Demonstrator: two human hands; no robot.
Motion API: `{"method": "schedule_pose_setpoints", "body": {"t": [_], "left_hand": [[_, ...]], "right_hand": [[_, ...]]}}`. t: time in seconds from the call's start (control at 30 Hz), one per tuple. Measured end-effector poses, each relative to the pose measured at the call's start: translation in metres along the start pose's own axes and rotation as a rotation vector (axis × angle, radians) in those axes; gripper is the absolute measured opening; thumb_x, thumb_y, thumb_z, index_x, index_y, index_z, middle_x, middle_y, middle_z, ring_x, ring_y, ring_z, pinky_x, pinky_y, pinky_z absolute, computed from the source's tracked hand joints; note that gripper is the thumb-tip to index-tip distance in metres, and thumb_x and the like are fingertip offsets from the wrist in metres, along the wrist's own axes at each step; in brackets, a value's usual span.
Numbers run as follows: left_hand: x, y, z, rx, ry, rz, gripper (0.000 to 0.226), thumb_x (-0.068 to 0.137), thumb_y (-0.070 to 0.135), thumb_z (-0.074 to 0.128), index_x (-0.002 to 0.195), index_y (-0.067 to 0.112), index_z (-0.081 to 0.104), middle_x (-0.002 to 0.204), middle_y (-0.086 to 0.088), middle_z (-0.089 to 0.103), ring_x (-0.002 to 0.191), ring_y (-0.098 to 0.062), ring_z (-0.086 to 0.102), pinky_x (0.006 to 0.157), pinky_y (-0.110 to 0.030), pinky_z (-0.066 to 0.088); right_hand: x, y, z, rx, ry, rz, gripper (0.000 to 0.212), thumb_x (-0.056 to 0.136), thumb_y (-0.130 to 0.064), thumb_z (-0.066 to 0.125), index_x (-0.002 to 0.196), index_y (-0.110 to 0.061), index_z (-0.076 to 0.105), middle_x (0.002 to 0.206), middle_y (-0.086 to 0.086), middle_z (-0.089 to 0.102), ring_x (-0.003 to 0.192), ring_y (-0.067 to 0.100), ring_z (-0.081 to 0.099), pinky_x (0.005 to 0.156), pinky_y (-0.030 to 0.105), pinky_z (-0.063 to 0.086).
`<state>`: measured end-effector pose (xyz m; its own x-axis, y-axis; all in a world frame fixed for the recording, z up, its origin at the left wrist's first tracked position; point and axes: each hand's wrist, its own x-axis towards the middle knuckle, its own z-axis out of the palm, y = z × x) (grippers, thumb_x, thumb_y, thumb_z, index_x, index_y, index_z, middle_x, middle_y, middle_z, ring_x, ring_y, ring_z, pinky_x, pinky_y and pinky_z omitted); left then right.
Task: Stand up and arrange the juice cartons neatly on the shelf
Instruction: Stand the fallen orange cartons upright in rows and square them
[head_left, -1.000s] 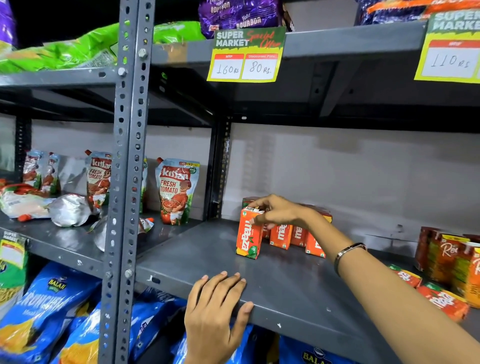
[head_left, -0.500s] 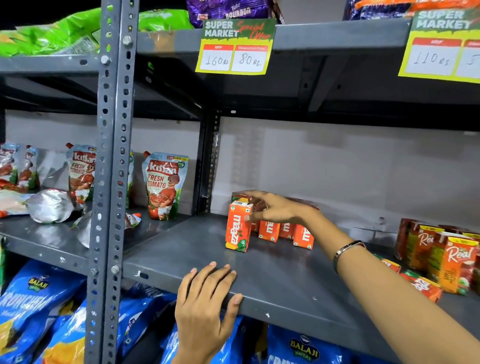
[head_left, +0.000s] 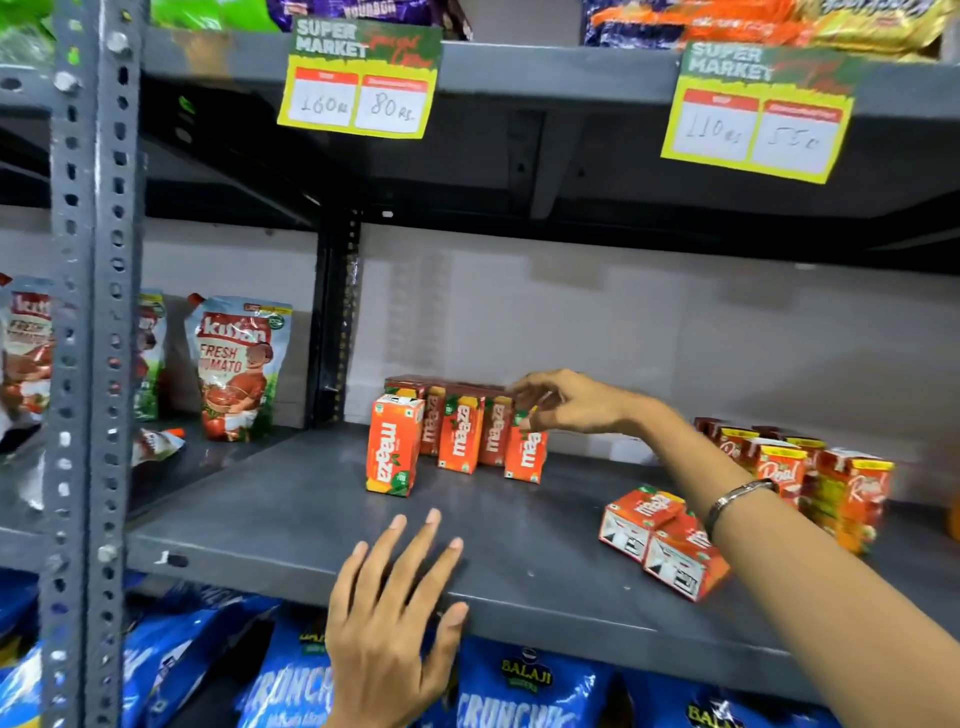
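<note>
Several orange Maaza juice cartons stand in a cluster at the back of the grey shelf. The front-left carton stands alone and upright. My right hand hovers over the rightmost standing carton, fingers loosely curled and touching its top, not gripping it. Two Maaza cartons lie on their sides near the front right of the shelf, partly behind my right forearm. My left hand rests flat on the shelf's front edge, fingers spread.
Real juice cartons stand at the right end of the shelf. Tomato ketchup pouches fill the neighbouring shelf on the left, beyond a perforated steel upright. Price cards hang from the shelf above. Blue snack bags lie below.
My right hand let go of the front-left carton and moved right, onto the rightmost standing carton. The view shifted right, showing the two fallen cartons. My left hand stayed on the shelf edge.
</note>
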<state>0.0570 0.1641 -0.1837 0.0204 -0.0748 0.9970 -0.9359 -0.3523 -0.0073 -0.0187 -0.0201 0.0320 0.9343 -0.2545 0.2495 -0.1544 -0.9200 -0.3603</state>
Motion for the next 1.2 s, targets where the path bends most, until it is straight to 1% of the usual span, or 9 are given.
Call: {"method": "schedule_pose_setpoints", "body": {"t": [0.13,0.23,0.27,0.33,0.4,0.67,0.83,1.03,1.2], "left_hand": [[0.006,0.034,0.009,-0.046,0.014,0.09,0.038,0.096,0.039,0.033,0.122,0.025,0.057,0.131,0.001,0.056,0.127,-0.02,0.047,0.109,-0.034,0.03],[0.007,0.054,0.018,-0.071,0.003,0.139,0.038,0.095,0.039,0.035,0.123,0.024,0.057,0.131,0.001,0.056,0.126,-0.02,0.048,0.106,-0.036,0.034],[0.006,0.057,0.021,-0.071,-0.004,0.143,0.038,0.095,0.038,0.036,0.124,0.024,0.057,0.131,0.001,0.057,0.126,-0.02,0.049,0.105,-0.037,0.036],[0.004,0.064,0.027,-0.062,-0.014,0.142,0.038,0.095,0.038,0.037,0.123,0.024,0.059,0.131,0.002,0.058,0.126,-0.019,0.049,0.101,-0.038,0.04],[0.002,0.065,0.031,-0.043,-0.021,0.135,0.038,0.095,0.037,0.038,0.12,0.025,0.064,0.13,0.003,0.059,0.125,-0.018,0.049,0.097,-0.037,0.042],[0.0,0.066,0.029,-0.053,-0.063,0.116,0.037,0.095,0.038,0.039,0.111,0.023,0.069,0.127,0.003,0.061,0.121,-0.016,0.052,0.088,-0.033,0.043],[0.0,0.067,0.027,-0.055,-0.072,0.108,0.038,0.095,0.038,0.039,0.109,0.022,0.07,0.127,0.003,0.061,0.12,-0.015,0.052,0.09,-0.033,0.041],[0.0,0.067,0.026,-0.064,-0.076,0.108,0.036,0.096,0.038,0.039,0.108,0.023,0.069,0.127,0.003,0.061,0.119,-0.015,0.053,0.089,-0.032,0.042],[0.001,0.068,0.024,-0.058,-0.079,0.103,0.038,0.096,0.039,0.038,0.104,0.022,0.072,0.124,0.003,0.063,0.118,-0.014,0.053,0.09,-0.032,0.042]], "right_hand": [[-0.034,0.042,-0.015,-0.121,-0.07,0.136,0.046,0.08,-0.009,0.066,0.125,-0.008,0.053,0.107,0.015,0.061,0.095,0.018,0.055,0.085,0.027,0.046],[-0.063,0.066,-0.023,-0.153,-0.137,0.258,0.049,0.081,-0.021,0.068,0.127,-0.012,0.052,0.109,0.008,0.061,0.096,0.015,0.054,0.07,0.008,0.044],[-0.07,0.071,-0.025,-0.15,-0.149,0.289,0.049,0.081,-0.024,0.067,0.127,-0.014,0.052,0.112,0.006,0.061,0.099,0.016,0.055,0.07,0.008,0.044],[-0.082,0.081,-0.027,-0.127,-0.156,0.31,0.049,0.081,-0.027,0.066,0.127,-0.018,0.052,0.121,0.005,0.061,0.109,0.018,0.056,0.09,0.021,0.045],[-0.088,0.082,-0.023,-0.079,-0.166,0.299,0.048,0.082,-0.028,0.065,0.128,-0.021,0.052,0.126,0.002,0.058,0.115,0.016,0.053,0.101,0.028,0.041],[-0.08,0.061,0.004,-0.14,-0.24,0.274,0.063,0.07,-0.053,0.069,0.125,-0.028,0.052,0.137,-0.002,0.051,0.123,0.017,0.049,0.106,0.035,0.04],[-0.074,0.054,0.012,-0.386,-0.269,0.23,0.059,0.074,-0.043,0.069,0.127,-0.025,0.051,0.133,0.0,0.053,0.116,0.022,0.053,0.088,0.028,0.043],[-0.071,0.056,-0.004,-0.272,-0.351,0.155,0.033,0.083,-0.019,0.062,0.116,-0.019,0.061,0.105,0.0,0.058,0.09,0.013,0.054,0.073,0.023,0.044],[-0.068,0.074,-0.031,-0.12,-0.182,0.084,0.028,0.088,0.0,0.047,0.108,-0.008,0.066,0.111,0.006,0.063,0.1,0.015,0.054,0.083,0.019,0.042]]}}
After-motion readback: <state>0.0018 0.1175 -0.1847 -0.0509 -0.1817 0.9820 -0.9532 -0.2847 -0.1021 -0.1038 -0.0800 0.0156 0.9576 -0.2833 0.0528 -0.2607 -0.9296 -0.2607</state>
